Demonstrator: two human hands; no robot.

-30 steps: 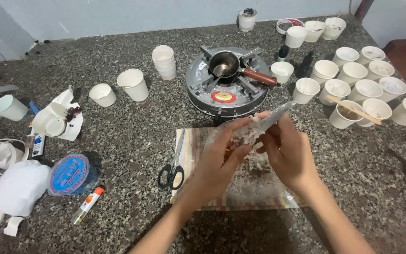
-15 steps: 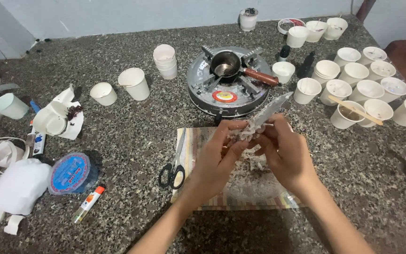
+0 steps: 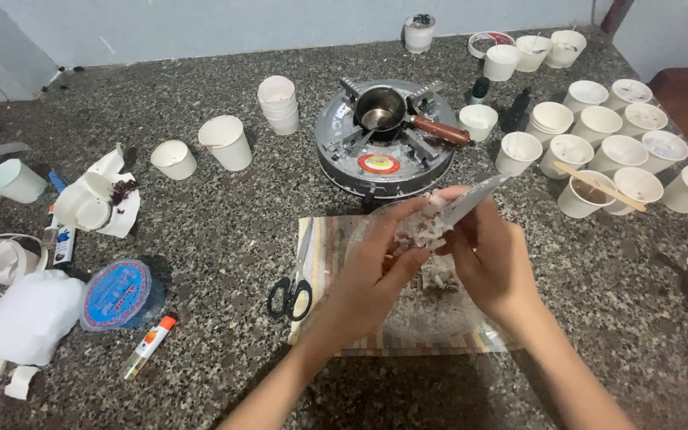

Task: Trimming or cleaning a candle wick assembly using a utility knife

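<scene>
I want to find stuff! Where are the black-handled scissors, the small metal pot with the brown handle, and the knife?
black-handled scissors (image 3: 291, 296), head view, on the handle loops.
small metal pot (image 3: 381, 109), head view, on its rim.
knife (image 3: 471, 201), head view, on the blade.

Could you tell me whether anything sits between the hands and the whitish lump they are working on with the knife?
Nothing visible does: the left hand grips the whitish lump directly, and the right hand holds the knife against it.

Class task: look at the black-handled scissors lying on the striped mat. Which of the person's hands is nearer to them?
Left. The left hand is just right of the scissors, holding a whitish lump; the right hand lies farther right, beyond the left, gripping a knife.
</scene>
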